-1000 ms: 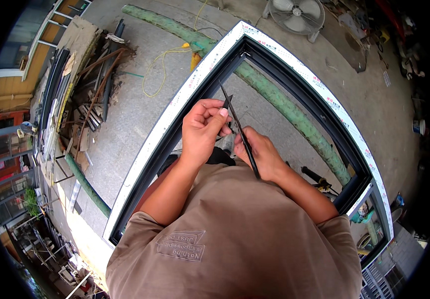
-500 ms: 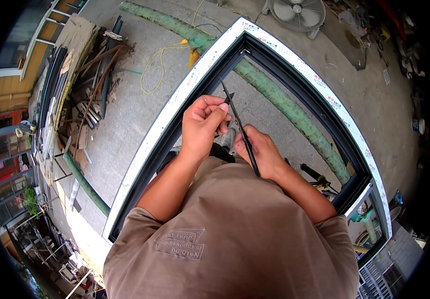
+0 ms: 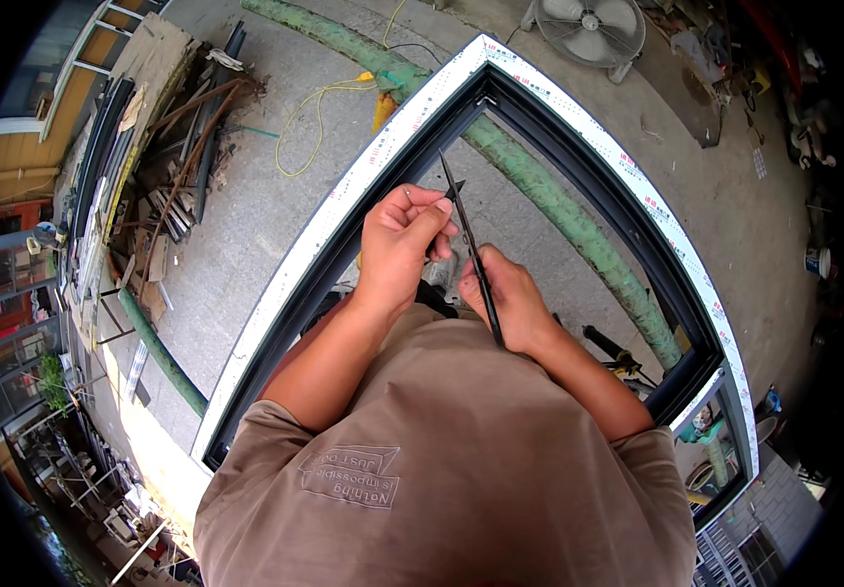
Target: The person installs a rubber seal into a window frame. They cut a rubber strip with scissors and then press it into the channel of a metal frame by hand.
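Observation:
My right hand (image 3: pixel 508 293) is closed round a long, thin black tool with a pointed tip (image 3: pixel 468 235). The tool slants up and left past my left hand's fingertips; its exact kind I cannot make out. Pinched in my left hand (image 3: pixel 402 240) is a small dark piece with a pointed end (image 3: pixel 457 188), which crosses or touches the tool's upper part. The fingers hide most of that piece. Both hands are over the opening of a large black window or door frame (image 3: pixel 412 147), whose outer faces carry white printed film (image 3: pixel 343 191).
A green pipe (image 3: pixel 569 220) runs beneath the frame. A floor fan (image 3: pixel 588 29) stands at the far right of the pipe. A yellow cord (image 3: pixel 316 127) lies on the concrete floor. Scrap wood and dark strips (image 3: pixel 172 147) are heaped at the left.
The view has shifted slightly. My hands keep nearly the same pose, with the dark piece still against the long tool.

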Demonstrator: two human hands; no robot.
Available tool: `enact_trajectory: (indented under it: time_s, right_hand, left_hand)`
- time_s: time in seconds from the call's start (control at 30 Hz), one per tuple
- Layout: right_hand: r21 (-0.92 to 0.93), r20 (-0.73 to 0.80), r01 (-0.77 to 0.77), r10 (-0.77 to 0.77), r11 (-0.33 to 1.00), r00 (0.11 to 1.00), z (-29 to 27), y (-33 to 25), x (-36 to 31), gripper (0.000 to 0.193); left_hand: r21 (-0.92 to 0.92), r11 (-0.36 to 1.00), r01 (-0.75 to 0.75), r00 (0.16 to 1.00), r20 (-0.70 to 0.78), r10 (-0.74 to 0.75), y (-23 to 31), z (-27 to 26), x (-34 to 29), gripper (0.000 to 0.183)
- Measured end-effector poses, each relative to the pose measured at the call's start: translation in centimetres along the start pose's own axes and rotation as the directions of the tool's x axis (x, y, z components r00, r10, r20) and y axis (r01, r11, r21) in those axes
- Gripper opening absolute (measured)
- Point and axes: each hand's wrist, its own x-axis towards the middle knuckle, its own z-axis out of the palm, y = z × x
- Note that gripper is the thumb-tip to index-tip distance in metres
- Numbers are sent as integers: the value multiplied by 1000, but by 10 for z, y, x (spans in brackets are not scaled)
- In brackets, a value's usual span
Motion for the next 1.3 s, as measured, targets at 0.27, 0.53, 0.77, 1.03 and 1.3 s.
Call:
enact_trajectory:
  time_s: [0.27,0.53,0.77,1.03,1.3]
  right_hand:
    - [-48,-3,-12,12,999,1000,-3,1,-2,41]
    - [-54,-6,11,-11,998,1000,-4,7,-3,45]
    - [-45,6,13,-13,999,1000,-5,10,-4,46]
    - [-63,0,-27,27,998,1000,-8,7,-6,48]
    - [-74,-10,-27,26,997,1000,-9,10,-6,48]
  left_hand:
    - [1,1000,5,1000,-12,-5,-2,4,0,6]
    - [6,1000,4,1000,-14,-3,-3,5,0,6]
    - [22,1000,-3,1000,-13,3,-4,7,0,7]
    - [28,1000,10,1000,-28,-9,-6,8,-1,7]
    - [23,1000,7,1000,-28,-6,-6,10,-2,6]
